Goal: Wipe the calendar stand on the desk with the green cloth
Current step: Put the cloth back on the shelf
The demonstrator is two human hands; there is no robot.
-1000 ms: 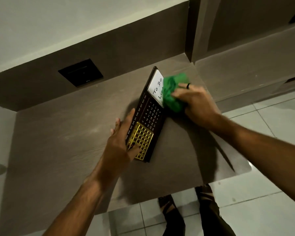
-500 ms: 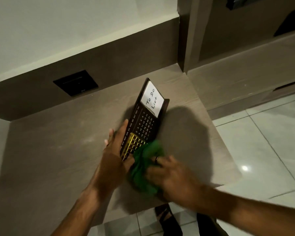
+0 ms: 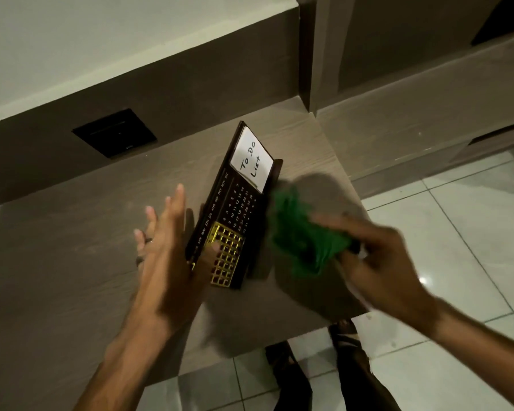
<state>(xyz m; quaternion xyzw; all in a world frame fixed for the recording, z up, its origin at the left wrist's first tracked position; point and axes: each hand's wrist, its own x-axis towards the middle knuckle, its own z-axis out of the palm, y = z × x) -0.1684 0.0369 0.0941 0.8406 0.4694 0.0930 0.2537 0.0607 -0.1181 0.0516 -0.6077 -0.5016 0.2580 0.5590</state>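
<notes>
The calendar stand is a dark slanted board on the brown desk, with a white "To Do List" card at its top, printed numbers in the middle and a gold grid at the bottom. My left hand rests against its left edge, fingers spread, thumb on the gold grid. My right hand, blurred by motion, grips the bunched green cloth just right of the stand's right edge, apart from its front face.
A black wall plate sits in the brown back panel behind the desk. A column and a low ledge rise to the right. Beyond the desk's front and right edges lie pale floor tiles and my feet.
The right hand carried the cloth from the top of the stand down to its bottom end, then off to the stand's right side. My left hand's fingers have spread and lifted.
</notes>
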